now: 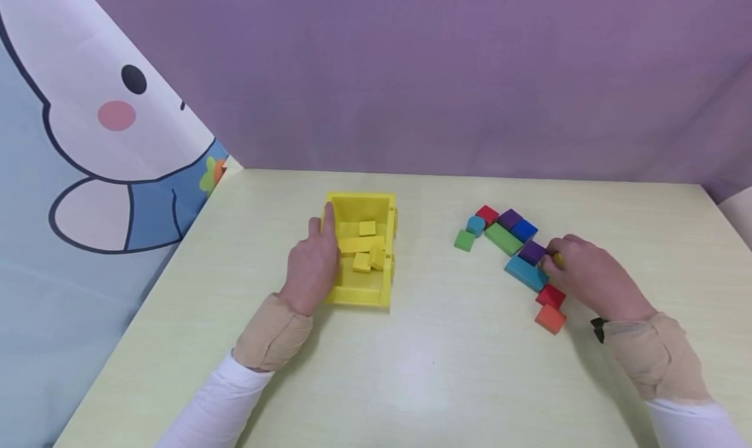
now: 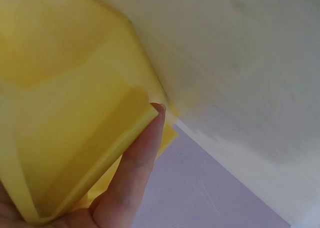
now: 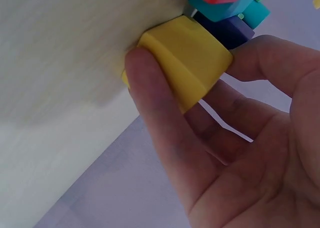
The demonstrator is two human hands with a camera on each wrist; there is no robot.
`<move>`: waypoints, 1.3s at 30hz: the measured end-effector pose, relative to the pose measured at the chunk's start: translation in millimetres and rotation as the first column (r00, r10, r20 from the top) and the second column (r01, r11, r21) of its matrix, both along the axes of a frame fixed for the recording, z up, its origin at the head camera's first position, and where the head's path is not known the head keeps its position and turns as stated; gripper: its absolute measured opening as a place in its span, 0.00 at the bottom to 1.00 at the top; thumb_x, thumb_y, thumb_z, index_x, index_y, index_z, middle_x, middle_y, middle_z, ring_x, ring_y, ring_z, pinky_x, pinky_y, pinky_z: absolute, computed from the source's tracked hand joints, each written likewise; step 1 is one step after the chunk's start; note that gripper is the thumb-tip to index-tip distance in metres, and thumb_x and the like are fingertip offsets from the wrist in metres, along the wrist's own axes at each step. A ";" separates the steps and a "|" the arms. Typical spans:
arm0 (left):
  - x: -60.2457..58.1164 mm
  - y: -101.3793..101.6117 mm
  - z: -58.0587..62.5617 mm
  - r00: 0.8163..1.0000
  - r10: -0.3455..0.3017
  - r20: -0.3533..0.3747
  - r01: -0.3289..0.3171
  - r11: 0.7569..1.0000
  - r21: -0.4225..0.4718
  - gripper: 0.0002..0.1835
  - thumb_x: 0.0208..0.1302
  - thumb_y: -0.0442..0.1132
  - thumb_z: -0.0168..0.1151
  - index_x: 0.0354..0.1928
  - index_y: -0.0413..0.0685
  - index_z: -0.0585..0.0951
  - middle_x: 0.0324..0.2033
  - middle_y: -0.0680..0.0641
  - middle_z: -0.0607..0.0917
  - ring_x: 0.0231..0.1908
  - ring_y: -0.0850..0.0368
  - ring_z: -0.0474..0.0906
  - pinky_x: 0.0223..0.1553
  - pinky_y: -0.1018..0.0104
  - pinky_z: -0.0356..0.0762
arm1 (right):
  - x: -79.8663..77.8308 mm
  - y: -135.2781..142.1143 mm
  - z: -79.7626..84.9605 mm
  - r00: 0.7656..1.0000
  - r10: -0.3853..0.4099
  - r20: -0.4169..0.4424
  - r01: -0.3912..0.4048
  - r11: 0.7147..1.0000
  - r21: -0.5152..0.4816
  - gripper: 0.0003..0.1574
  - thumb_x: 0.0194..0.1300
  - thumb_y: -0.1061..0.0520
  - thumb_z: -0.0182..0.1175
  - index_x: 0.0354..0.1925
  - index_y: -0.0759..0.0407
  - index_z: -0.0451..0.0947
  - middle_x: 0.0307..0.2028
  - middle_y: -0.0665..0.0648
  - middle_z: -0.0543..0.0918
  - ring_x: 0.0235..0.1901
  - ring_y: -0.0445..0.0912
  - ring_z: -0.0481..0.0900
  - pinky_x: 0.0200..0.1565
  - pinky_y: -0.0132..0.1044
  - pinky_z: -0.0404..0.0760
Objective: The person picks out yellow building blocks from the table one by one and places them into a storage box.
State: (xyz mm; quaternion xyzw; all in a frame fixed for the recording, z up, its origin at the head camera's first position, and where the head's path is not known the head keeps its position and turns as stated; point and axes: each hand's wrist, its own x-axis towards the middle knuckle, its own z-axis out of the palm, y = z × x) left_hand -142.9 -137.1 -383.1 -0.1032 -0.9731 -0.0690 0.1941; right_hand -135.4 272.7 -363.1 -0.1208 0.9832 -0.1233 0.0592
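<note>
A yellow open-topped box (image 1: 357, 297) stands left of the middle of the table, with several yellow blocks (image 1: 361, 245) inside it. My left hand (image 1: 311, 268) grips its left wall, one finger lying along the rim; the left wrist view shows a fingertip (image 2: 159, 109) at the edge. On the right, my right hand (image 1: 596, 278) pinches a yellow block (image 3: 187, 57) between thumb and fingers; in the head view the hand mostly hides this block. Close to those fingers lie a purple block (image 1: 532, 253) and a long light-blue block (image 1: 527, 273).
A loose row of coloured blocks runs beside the right hand, with red (image 1: 551, 296) and orange (image 1: 551, 319) ones nearest me. Further back are a long green block (image 1: 503, 238), a blue block (image 1: 524, 230) and a small green block (image 1: 464, 240). A purple cloth (image 1: 440, 76) hangs behind the table.
</note>
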 end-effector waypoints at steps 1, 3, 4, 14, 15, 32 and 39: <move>-0.1 0.1 0.1 1.000 0.000 -0.001 0.000 1.000 -0.003 0.34 0.63 0.29 0.60 0.71 0.29 0.61 0.43 0.29 0.77 0.10 0.53 0.67 0.11 0.59 0.73 | 0.1 -0.1 0.3 1.000 0.000 -0.001 0.000 1.000 -0.002 0.16 0.64 0.59 0.62 0.42 0.74 0.81 0.31 0.63 0.81 0.27 0.49 0.76 0.34 0.48 0.85; -0.2 0.2 0.2 1.000 0.001 -0.009 -0.001 1.000 -0.008 0.34 0.63 0.29 0.59 0.70 0.29 0.62 0.43 0.29 0.77 0.10 0.52 0.67 0.11 0.58 0.73 | -0.1 -0.2 0.7 1.000 0.000 -0.002 0.000 1.000 -0.004 0.16 0.64 0.60 0.62 0.42 0.74 0.81 0.31 0.63 0.81 0.27 0.49 0.77 0.34 0.48 0.85; -0.2 0.2 0.3 1.000 0.002 -0.012 -0.002 1.000 -0.010 0.34 0.63 0.29 0.59 0.70 0.29 0.62 0.43 0.29 0.77 0.10 0.52 0.67 0.11 0.58 0.73 | -0.2 -0.3 0.9 1.000 -0.001 -0.003 0.001 1.000 -0.005 0.16 0.64 0.60 0.62 0.42 0.74 0.81 0.31 0.63 0.81 0.27 0.49 0.77 0.34 0.48 0.85; 0.4 -0.8 1.3 1.000 0.012 0.001 -0.012 1.000 -0.014 0.35 0.62 0.30 0.60 0.71 0.29 0.61 0.44 0.29 0.78 0.10 0.52 0.67 0.11 0.58 0.74 | 0.5 0.7 6.6 0.999 0.007 -0.044 -0.009 0.999 -0.039 0.14 0.63 0.60 0.63 0.39 0.72 0.84 0.30 0.63 0.86 0.25 0.47 0.80 0.32 0.46 0.84; 0.6 -1.0 1.4 1.000 0.011 0.001 -0.011 1.000 -0.012 0.35 0.62 0.29 0.60 0.71 0.29 0.61 0.44 0.29 0.78 0.10 0.52 0.67 0.11 0.58 0.74 | 0.7 0.7 7.3 0.999 0.008 -0.048 -0.010 0.999 -0.042 0.13 0.63 0.60 0.64 0.39 0.72 0.84 0.31 0.64 0.86 0.25 0.47 0.80 0.33 0.47 0.85; 0.0 0.5 1.9 1.000 0.009 0.015 -0.009 1.000 -0.018 0.36 0.61 0.30 0.62 0.71 0.29 0.61 0.44 0.29 0.78 0.10 0.53 0.67 0.12 0.59 0.74 | 6.2 3.8 14.6 0.985 0.047 -0.164 -0.058 0.996 -0.067 0.11 0.62 0.64 0.61 0.40 0.71 0.85 0.29 0.62 0.84 0.17 0.42 0.67 0.20 0.30 0.67; 0.4 1.1 2.1 0.999 0.012 0.032 -0.012 1.000 -0.012 0.37 0.61 0.31 0.63 0.71 0.29 0.61 0.45 0.29 0.77 0.11 0.53 0.67 0.12 0.59 0.74 | 6.0 1.8 16.9 0.981 0.050 -0.187 -0.066 0.994 -0.082 0.11 0.61 0.65 0.60 0.39 0.71 0.85 0.31 0.63 0.85 0.17 0.42 0.68 0.21 0.29 0.70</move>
